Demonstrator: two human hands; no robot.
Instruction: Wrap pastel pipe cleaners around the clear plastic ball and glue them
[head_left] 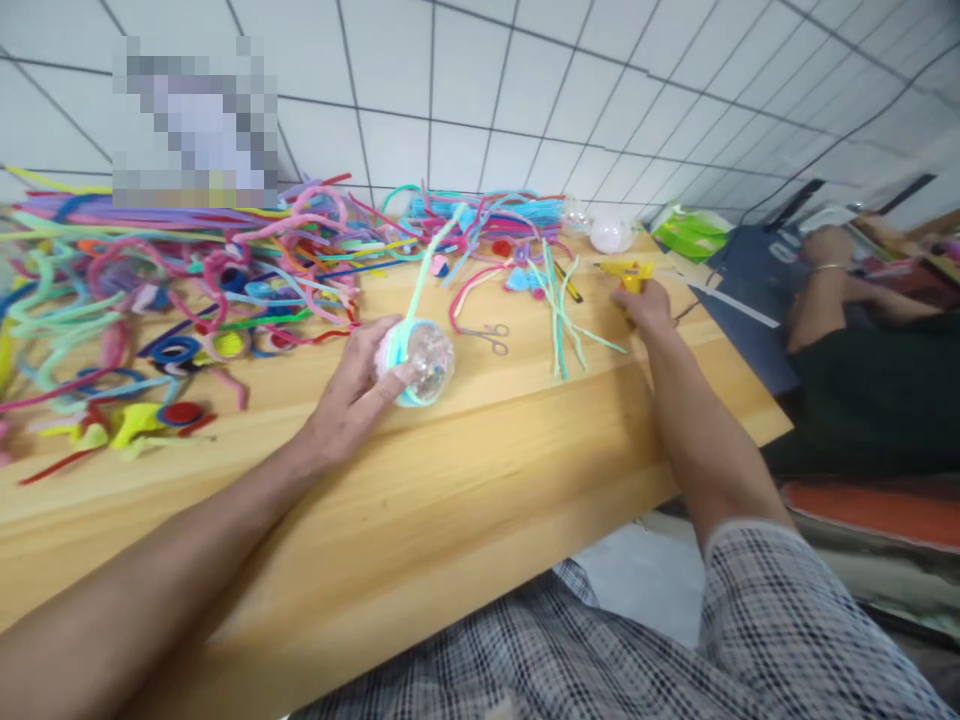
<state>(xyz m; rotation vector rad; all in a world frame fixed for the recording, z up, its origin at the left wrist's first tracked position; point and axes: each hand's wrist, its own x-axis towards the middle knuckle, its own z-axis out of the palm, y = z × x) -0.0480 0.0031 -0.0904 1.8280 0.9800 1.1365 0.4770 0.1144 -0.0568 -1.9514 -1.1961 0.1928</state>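
My left hand (360, 388) is closed around a clear plastic ball (431, 365) over the table. Pale green, blue and white pipe cleaners wrap part of the ball, and one green pipe cleaner (427, 270) sticks up from it. At the right side of the table my right hand (649, 305) grips a yellow glue gun (626, 270), its nozzle pointing left. Between my hands lie a pair of scissors (495, 335) and several loose green pipe cleaners (561, 320).
A large tangle of coloured pipe cleaners (187, 270) covers the table's (480, 480) left and back. A white ball (611, 235) and a green packet (690, 232) sit at the back right. Another person's arm (821, 290) is at the far right. A tiled wall (465, 90) stands behind.
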